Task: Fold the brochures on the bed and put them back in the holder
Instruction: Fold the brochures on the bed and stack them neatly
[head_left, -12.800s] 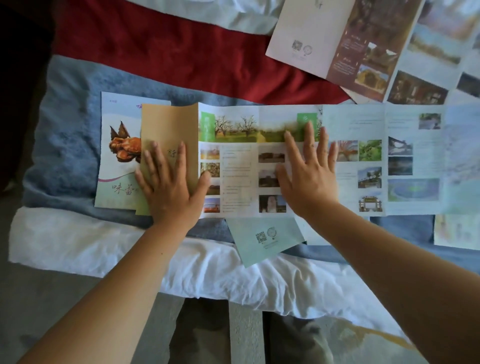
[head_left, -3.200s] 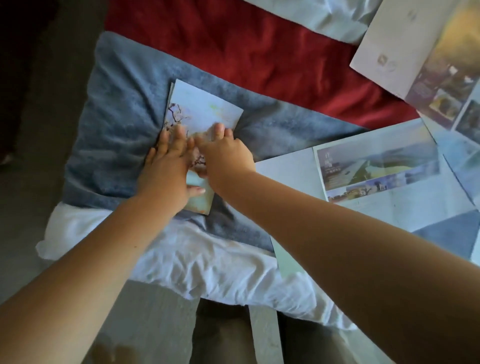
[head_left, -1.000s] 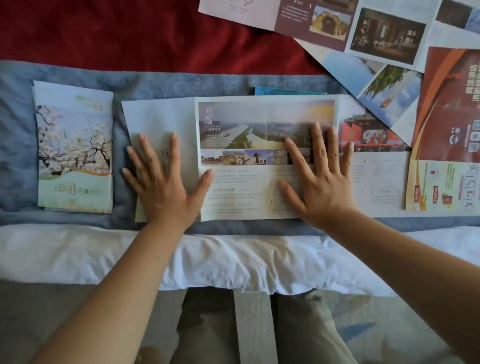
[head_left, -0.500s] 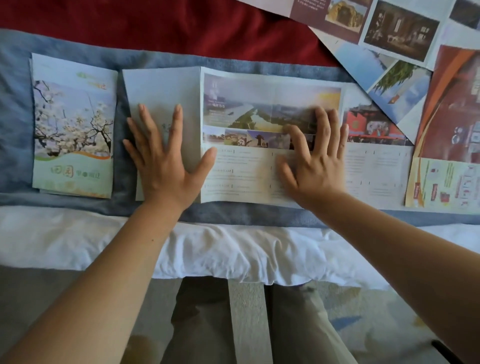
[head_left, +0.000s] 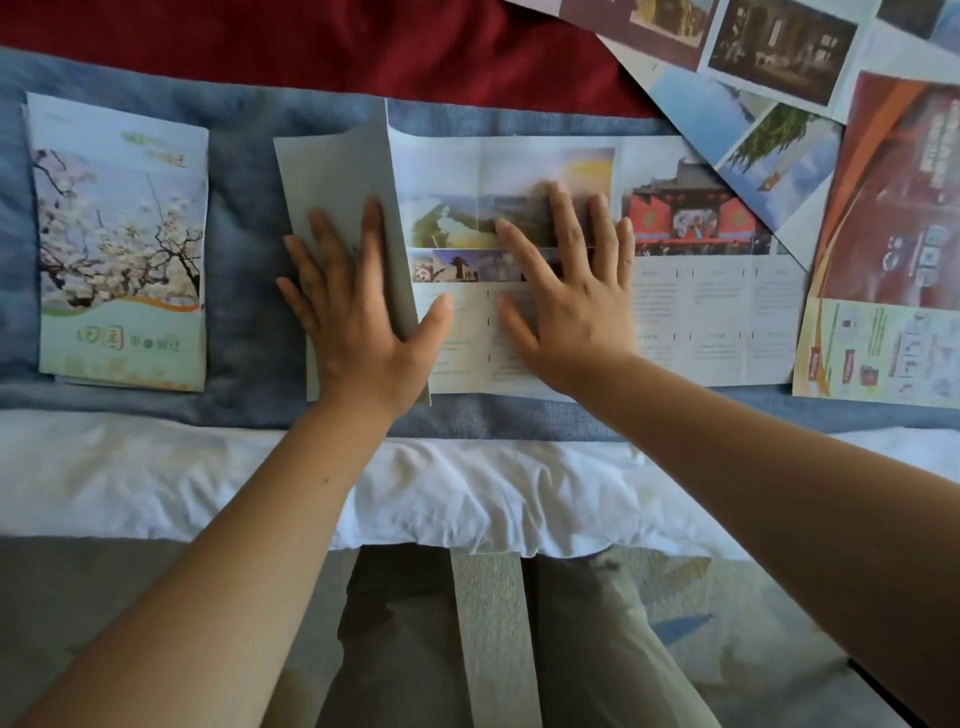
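Note:
A long unfolded brochure (head_left: 701, 312) with landscape photos and text columns lies across the blue blanket (head_left: 244, 260). Its grey left panel (head_left: 337, 176) is folded over and tilts up from the sheet. My left hand (head_left: 358, 312) presses flat on that panel, fingers spread, thumb reaching past its right edge. My right hand (head_left: 566, 291) lies flat on the middle panels, fingers straight. A folded brochure (head_left: 119, 244) with white blossom on its cover rests to the left. No holder is in view.
More unfolded brochures (head_left: 779, 88) overlap at the upper right, and a red-orange one (head_left: 893, 249) lies at the right edge. A red cover (head_left: 311, 41) lies behind the blanket, a white sheet (head_left: 156, 478) hangs at the bed's front edge. My legs stand below.
The brochure's left panel has lifted and swung rightward over the sheet under my left hand. My right hand has slid a little left on the middle panels.

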